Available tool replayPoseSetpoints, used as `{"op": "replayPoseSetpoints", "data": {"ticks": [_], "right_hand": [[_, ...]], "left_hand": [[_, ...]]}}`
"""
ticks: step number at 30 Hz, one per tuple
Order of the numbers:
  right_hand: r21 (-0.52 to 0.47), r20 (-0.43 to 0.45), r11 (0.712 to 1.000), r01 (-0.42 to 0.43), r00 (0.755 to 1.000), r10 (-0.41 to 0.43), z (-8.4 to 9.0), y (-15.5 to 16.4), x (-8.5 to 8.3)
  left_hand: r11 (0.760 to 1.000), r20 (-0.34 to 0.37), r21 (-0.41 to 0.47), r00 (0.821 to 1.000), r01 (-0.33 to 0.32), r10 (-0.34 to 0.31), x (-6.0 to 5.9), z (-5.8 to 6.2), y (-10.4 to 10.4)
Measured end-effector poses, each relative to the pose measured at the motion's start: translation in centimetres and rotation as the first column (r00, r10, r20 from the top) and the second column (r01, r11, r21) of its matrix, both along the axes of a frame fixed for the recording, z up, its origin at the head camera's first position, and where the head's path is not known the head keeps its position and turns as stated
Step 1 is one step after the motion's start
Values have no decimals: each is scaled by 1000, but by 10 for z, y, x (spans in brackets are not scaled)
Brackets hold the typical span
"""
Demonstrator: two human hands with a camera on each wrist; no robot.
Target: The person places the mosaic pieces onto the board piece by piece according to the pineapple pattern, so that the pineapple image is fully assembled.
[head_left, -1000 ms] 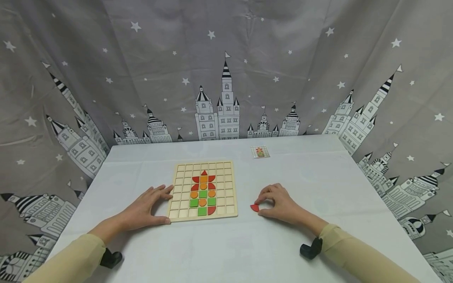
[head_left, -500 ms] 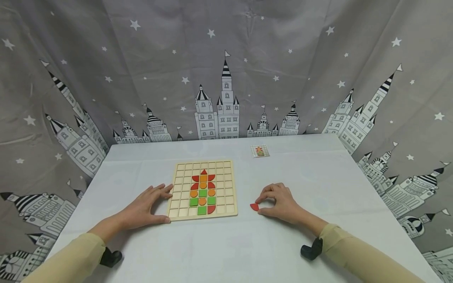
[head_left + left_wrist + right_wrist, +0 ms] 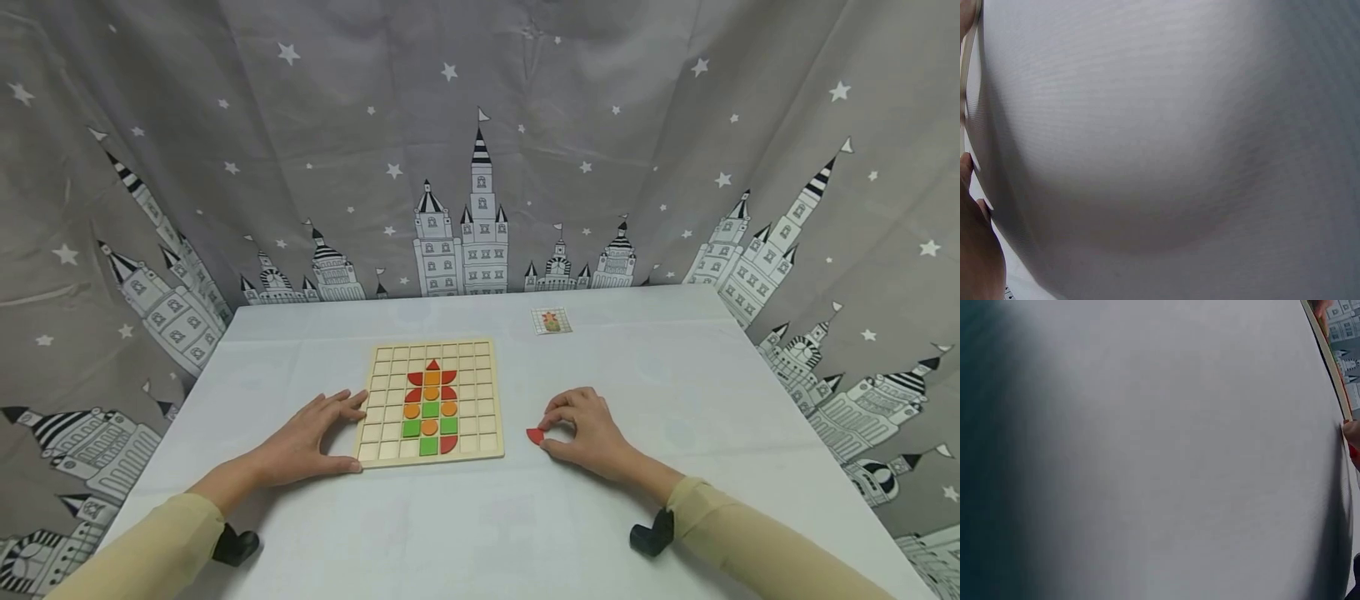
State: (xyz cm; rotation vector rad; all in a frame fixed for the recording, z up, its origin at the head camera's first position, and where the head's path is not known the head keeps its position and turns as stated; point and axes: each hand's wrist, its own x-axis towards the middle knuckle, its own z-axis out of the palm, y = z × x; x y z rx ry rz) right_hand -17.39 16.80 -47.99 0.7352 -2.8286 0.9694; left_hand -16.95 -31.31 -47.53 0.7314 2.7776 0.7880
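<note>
My right hand (image 3: 588, 432) pinches a red quarter-circle tile (image 3: 535, 436) between thumb and fingertips, just above or on the table to the right of a wooden grid board (image 3: 477, 433). The left hand (image 3: 303, 442) rests beside the board, its spread fingers and thumb touching the left edge. Set in the board are red, orange and green tiles: a red triangle (image 3: 432, 365) on top, an orange square (image 3: 432, 379), green squares such as one green square (image 3: 428, 447), several orange discs, and a red quarter-circle (image 3: 448, 445) at the lower right. Both wrist views show mostly tablecloth.
A small picture card (image 3: 551, 321) with a coloured pattern on a grid lies at the back of the white-covered table (image 3: 465, 533). Behind it hangs a grey curtain (image 3: 337, 100) with castles and stars. Black wrist mounts, such as the right wrist mount (image 3: 652, 533), sit low over the cloth.
My right hand has shifted slightly left toward the board, carrying the red quarter-circle tile. The left hand and the board have stayed in place.
</note>
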Motion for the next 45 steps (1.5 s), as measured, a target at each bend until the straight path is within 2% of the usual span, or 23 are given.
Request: {"op": "replayPoseSetpoints", "data": {"ticks": [7,12,16,20,28,35,45], "right_hand": [[-45,21,999,-12,1000,13,18,-23,-7],[-45,61,998,-45,997,47,29,-56,-10],[-63,55,993,-101,993,105,33,-88,-8],[-57,36,988,-142,989,145,33,-121,-3],[64,5,991,-121,993,121,23,-163,8],[74,-22,994,-79,996,81,15,-175,11],[106,-16,994,-34,999,36,12,-180,11]], "left_hand": [[1000,4,-2,1000,-3,3,1,2,1],[1000,0,-5,1000,-1,1,0,1,1],[1000,-4,-6,1000,2,-2,0,0,1],[1000,-3,-2,1000,2,-2,0,0,0],[1000,4,-4,1000,2,-2,0,0,1],[1000,6,-3,1000,2,-2,0,1,1],[1000,5,-7,1000,-5,5,0,1,1]]}}
